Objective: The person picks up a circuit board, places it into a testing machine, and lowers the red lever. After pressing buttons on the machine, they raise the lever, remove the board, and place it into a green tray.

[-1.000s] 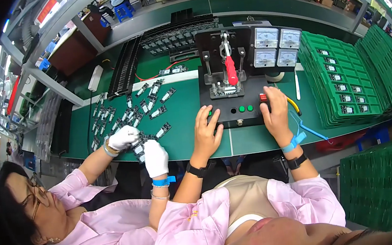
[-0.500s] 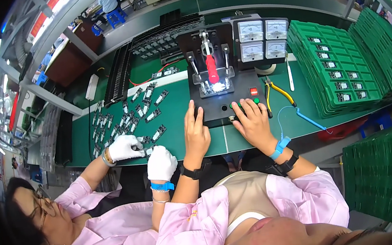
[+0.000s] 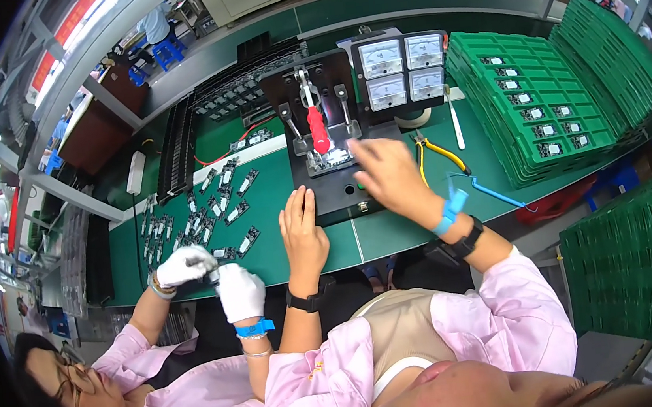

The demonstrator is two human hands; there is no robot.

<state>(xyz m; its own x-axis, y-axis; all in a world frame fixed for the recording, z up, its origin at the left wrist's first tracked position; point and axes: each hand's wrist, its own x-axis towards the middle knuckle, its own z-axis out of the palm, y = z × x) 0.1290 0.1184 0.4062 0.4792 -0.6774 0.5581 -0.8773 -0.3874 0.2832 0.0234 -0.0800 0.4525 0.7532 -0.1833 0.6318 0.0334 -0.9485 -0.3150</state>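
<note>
– Changed?
– Right hand (image 3: 396,176): off green button (image 3: 362,187), now at right end of board (image 3: 336,159) in fixture (image 3: 327,202); work seemingly shifts there. Loosely spread; whether holding, cannot tell.
– Left hand (image 3: 305,241)?
– Flat, empty, fixture's front-left corner.
– Containers?
– Tray (image 3: 546,69), table's (image 3: 381,239) right edge: boards (image 3: 531,113) down left column, three beside.

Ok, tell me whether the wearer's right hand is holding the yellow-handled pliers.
No, the pliers lie on the green tabletop, while the right hand is over the black box.

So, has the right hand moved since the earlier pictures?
Yes: against the box, the right hand has moved inward from the front, toward the red handle.
</note>
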